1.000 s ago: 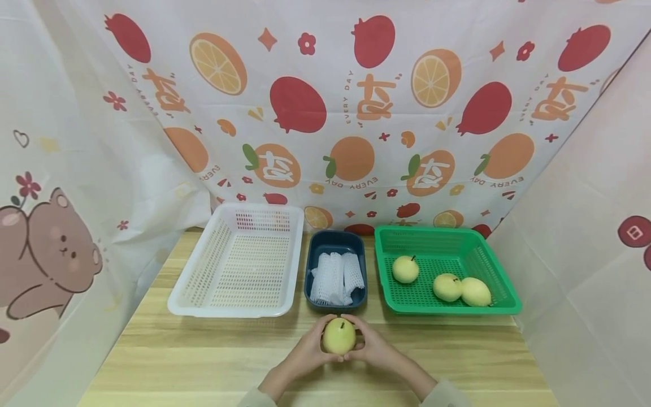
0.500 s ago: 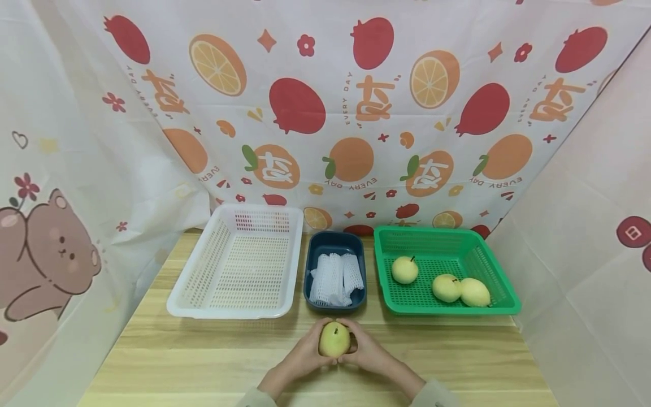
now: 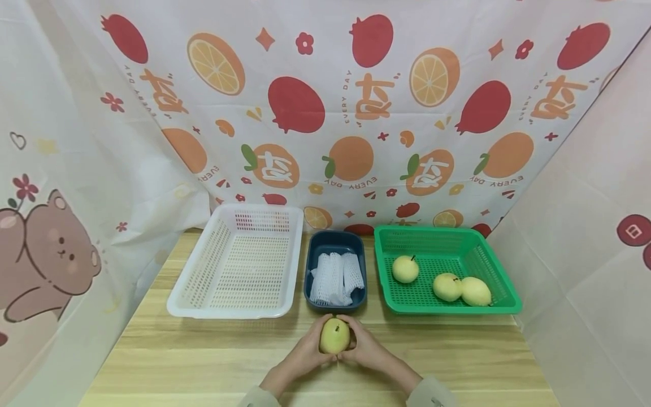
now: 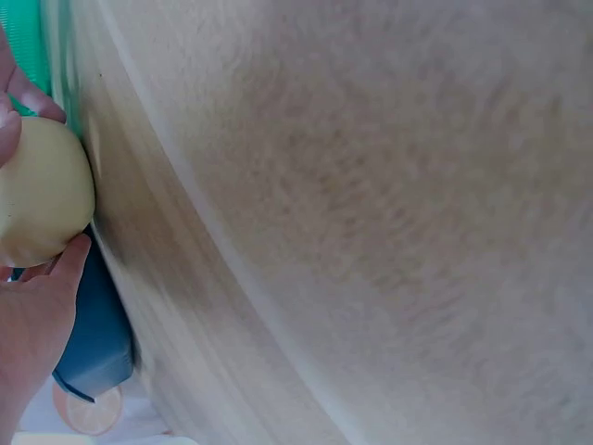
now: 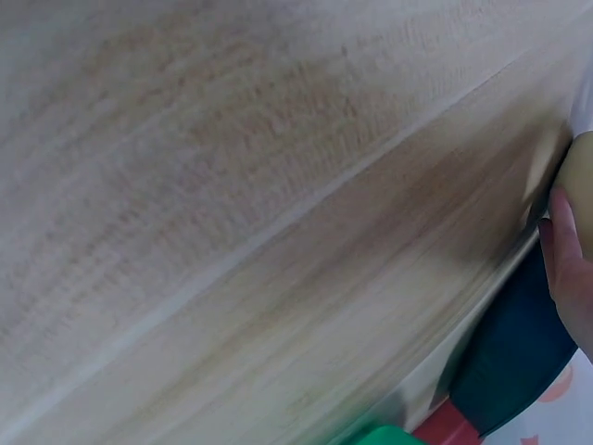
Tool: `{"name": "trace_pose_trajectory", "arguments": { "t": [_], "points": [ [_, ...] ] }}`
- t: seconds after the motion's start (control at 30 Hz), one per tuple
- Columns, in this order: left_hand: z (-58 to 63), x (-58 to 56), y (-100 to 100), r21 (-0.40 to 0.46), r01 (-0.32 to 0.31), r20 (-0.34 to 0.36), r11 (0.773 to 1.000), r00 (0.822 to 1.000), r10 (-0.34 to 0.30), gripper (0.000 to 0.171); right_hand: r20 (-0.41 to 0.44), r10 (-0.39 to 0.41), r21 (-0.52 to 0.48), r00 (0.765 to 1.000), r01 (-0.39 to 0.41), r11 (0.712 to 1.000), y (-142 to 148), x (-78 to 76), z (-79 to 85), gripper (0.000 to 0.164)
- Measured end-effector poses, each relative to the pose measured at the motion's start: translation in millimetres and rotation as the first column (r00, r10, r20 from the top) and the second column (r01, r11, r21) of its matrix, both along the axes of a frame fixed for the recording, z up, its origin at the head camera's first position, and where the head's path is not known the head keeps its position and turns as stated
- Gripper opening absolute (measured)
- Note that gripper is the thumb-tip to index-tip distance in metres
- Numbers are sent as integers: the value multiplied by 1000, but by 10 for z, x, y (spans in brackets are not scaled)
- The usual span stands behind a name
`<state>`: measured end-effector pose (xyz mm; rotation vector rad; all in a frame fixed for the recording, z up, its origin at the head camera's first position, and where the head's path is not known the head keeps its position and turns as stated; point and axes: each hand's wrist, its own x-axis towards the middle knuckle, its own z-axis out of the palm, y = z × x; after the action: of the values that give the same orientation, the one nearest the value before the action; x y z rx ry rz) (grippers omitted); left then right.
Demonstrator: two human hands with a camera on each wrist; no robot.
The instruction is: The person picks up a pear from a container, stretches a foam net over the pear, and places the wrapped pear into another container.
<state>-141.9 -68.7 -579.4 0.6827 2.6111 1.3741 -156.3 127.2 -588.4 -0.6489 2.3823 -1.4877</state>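
Note:
A yellow-green pear [image 3: 334, 337] with a short dark stem is held between both hands near the front of the table. My left hand [image 3: 307, 350] curls around its left side, and my right hand [image 3: 367, 349] grips it from the right. Fingertips meet or nearly meet behind the fruit, and the thumbs come together at its near side. In the left wrist view the pear [image 4: 42, 190] lies between the left thumb side and the other hand's fingers. Only part of the pear [image 5: 580, 181] shows in the right wrist view, with right-hand fingers against it.
Just beyond the hands stands a dark blue bin [image 3: 335, 240] with several white foam net sleeves [image 3: 333, 278]. A white basket [image 3: 244, 312] is on the left. The green basket [image 3: 452, 310] on the right holds three pears [image 3: 405, 269]. A fruit-print curtain [image 3: 325, 79] hangs behind.
The pear has shifted slightly left, its stem turning a little toward me. My right hand has moved left with it; both hands keep their hold.

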Motion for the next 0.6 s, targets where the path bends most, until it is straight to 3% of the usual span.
{"name": "trace_pose_trajectory", "arguments": {
  "t": [0.2,0.33,0.4,0.47,0.53,0.6],
  "points": [
    [-10,36,7,46,-15,-2,999,1000,15,90,38,20,-73,999,-17,997,-13,32,105,82],
    [-15,43,8,63,-141,-86,988,985,146,83,88,59,-167,994,-44,985,1,58,215,81],
    [-33,17,10,112,-251,-119,962,957,263,69,100,63,-167,993,-46,985,22,53,211,81],
    [-44,-28,17,187,-354,-113,916,919,378,52,105,64,-156,992,-47,987,52,37,158,81],
    [-39,-81,29,255,-439,-46,861,884,465,43,105,58,-147,993,-42,988,85,21,113,79],
    [-17,-133,43,300,-508,75,807,856,511,45,98,42,-132,994,-29,991,115,9,93,74]
  ]
}}
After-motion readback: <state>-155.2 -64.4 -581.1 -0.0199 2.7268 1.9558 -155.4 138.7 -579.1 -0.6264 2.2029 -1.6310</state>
